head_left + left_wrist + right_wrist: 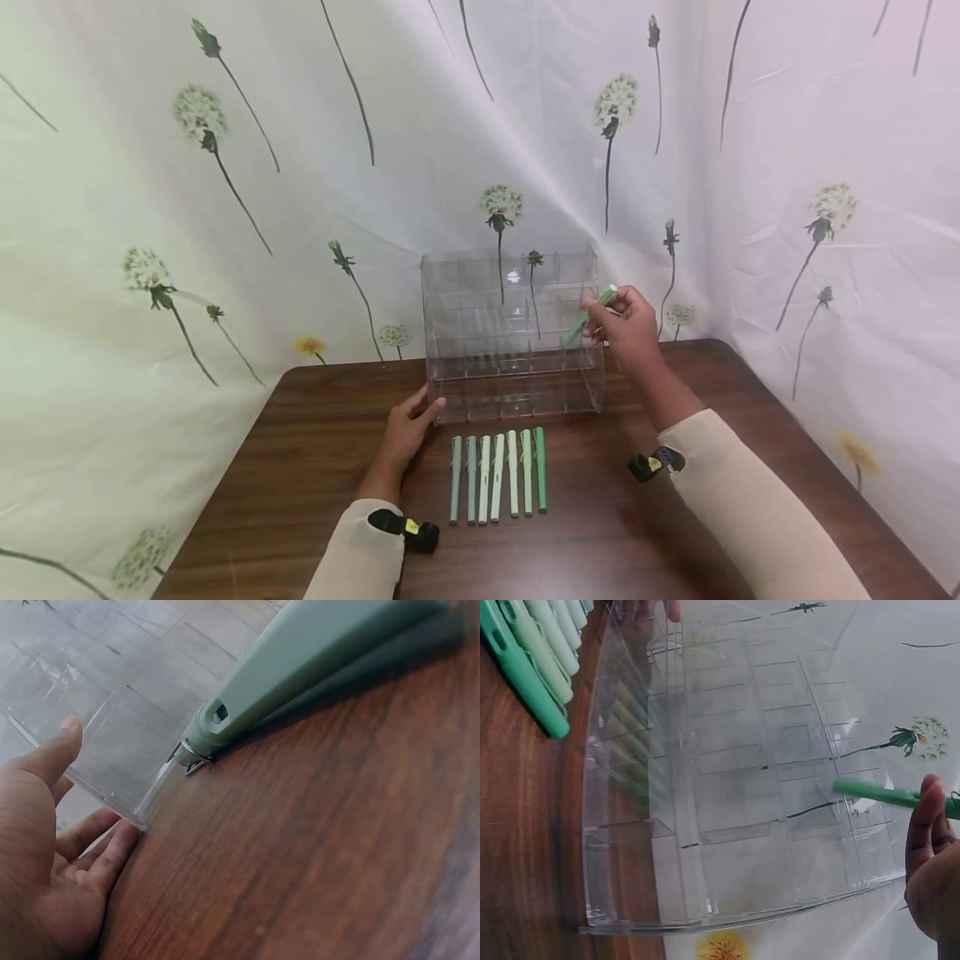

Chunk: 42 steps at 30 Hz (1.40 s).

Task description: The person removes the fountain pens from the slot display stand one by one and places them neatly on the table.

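Note:
A clear plastic tiered organizer (517, 367) with rows of compartments stands on the table. My left hand (405, 429) grips its lower left edge, thumb at the front and the other fingers around the side, as the left wrist view shows. Up by the organizer's right side, my right hand (630, 325) pinches a green pen (576, 330), which slants with its lower end toward the compartments. In the right wrist view that pen (877, 792) is over the upper tiers. In front of the organizer lies a row of several pens (497, 479), grey-green, pale and bright green.
The brown wooden table (322, 467) reaches back to a white curtain (300, 208) printed with dandelions. Nearest the left wrist camera is a grey-green pen (300, 664) from the row, its clip end close to the organizer's front edge.

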### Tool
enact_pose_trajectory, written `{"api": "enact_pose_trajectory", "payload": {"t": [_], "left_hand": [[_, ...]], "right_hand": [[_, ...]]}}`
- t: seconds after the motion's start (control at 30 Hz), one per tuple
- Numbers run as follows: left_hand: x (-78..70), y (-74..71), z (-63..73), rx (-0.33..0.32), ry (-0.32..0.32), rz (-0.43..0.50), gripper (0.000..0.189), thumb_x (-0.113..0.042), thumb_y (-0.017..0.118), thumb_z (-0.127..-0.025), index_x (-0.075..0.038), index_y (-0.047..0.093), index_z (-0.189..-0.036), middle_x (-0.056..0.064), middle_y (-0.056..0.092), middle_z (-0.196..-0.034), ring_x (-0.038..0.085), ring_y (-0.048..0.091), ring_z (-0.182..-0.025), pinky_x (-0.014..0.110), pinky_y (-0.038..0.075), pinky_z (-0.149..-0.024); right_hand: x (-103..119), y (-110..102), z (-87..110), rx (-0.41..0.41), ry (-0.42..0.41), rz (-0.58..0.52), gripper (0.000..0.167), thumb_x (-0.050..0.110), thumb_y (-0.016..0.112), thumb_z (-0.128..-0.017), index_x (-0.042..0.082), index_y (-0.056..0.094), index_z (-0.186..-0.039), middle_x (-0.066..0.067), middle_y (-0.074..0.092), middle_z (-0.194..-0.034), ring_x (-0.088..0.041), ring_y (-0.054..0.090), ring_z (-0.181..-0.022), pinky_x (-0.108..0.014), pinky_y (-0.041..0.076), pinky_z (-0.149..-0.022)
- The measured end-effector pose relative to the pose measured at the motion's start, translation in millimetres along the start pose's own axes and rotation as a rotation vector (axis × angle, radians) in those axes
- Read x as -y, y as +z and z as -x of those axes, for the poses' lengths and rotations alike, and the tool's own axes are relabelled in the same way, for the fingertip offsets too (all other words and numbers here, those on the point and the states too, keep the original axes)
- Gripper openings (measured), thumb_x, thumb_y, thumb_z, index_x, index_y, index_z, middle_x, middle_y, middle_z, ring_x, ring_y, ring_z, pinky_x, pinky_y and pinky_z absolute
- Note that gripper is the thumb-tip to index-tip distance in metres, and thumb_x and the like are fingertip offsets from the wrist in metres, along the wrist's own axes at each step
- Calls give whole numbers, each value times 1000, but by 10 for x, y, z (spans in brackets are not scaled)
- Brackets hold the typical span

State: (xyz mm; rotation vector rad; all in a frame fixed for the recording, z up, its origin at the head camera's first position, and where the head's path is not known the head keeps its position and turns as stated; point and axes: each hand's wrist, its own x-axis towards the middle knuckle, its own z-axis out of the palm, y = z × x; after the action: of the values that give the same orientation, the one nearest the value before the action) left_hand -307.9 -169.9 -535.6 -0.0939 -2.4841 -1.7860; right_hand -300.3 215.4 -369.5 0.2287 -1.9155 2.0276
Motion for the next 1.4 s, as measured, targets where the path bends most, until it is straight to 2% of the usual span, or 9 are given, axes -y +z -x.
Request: {"api": "enact_pose_trajectory", "payload": {"t": [0.13, 0.3, 0.43, 0.63, 0.77, 0.9, 1.07, 1.2, 1.4], "left_hand": [[12, -11, 10, -7, -8, 3, 70, -44, 75, -105, -20, 50, -166, 15, 54, -167, 38, 52, -154, 60, 45, -123], [28, -27, 3, -11, -7, 8, 70, -43, 75, -105, -21, 49, -166, 16, 59, -161, 38, 55, -152, 59, 45, -123], [35, -33, -1, -11, -8, 15, 69, -41, 75, -106, -21, 49, -166, 17, 60, -160, 38, 54, -153, 59, 45, -123], [41, -31, -14, -1, -8, 20, 69, -42, 75, -105, -23, 49, -166, 13, 58, -163, 35, 51, -155, 58, 43, -126], [27, -29, -25, 8, -9, 12, 69, -42, 73, -106, -24, 47, -167, 13, 55, -166, 35, 49, -157, 59, 40, -127], [9, -18, -23, 9, -8, 5, 68, -40, 73, -107, -21, 47, -167, 14, 54, -166, 36, 48, -157, 59, 40, -127], [9, -8, -10, 3, -14, 24, 67, -36, 74, -107, -18, 49, -166, 16, 56, -164, 38, 51, -155, 59, 43, -125], [9, -3, -11, 5, -22, 35, 67, -36, 74, -107, -20, 48, -166, 16, 56, -164, 37, 50, -156, 59, 42, -125], [12, 1, -14, 14, -17, 54, 67, -38, 74, -106, -22, 49, -166, 13, 54, -166, 35, 49, -157, 58, 40, -127]], "right_hand": [[-62, -11, 72, 78, 73, -13, 27, 17, 81, -101, 10, 56, -109, 2, 75, -90, -9, 68, -57, -25, 60, -56], [-146, 2, 160, 180, 104, -7, 42, 8, 74, -105, 8, 50, -139, -1, 73, -88, -11, 64, -50, -27, 57, -50], [-208, 8, 218, 211, 81, 79, 55, 4, 68, -107, 12, 48, -157, -3, 74, -88, -13, 65, -51, -28, 58, -51], [-268, -28, 306, 274, 110, 212, 68, 2, 69, -106, 15, 43, -168, -15, 73, -98, -21, 72, -61, -33, 62, -57], [-314, -79, 369, 372, 134, 241, 71, 5, 70, -106, 16, 40, -170, -18, 73, -102, -24, 70, -59, -36, 59, -52], [-377, -114, 432, 432, 139, 257, 69, 7, 71, -106, 14, 42, -168, -14, 74, -99, -19, 64, -53, -36, 55, -50], [-448, -109, 520, 471, 166, 248, 66, 8, 74, -104, 13, 42, -162, -10, 72, -91, -17, 58, -54, -34, 54, -52], [-505, -110, 575, 498, 181, 253, 58, 12, 76, -104, 14, 48, -155, -9, 72, -90, -17, 59, -56, -37, 56, -54], [-586, -113, 664, 525, 257, 197, 66, 12, 79, -101, 9, 47, -159, -7, 71, -94, -19, 62, -62, -35, 55, -59]]}}
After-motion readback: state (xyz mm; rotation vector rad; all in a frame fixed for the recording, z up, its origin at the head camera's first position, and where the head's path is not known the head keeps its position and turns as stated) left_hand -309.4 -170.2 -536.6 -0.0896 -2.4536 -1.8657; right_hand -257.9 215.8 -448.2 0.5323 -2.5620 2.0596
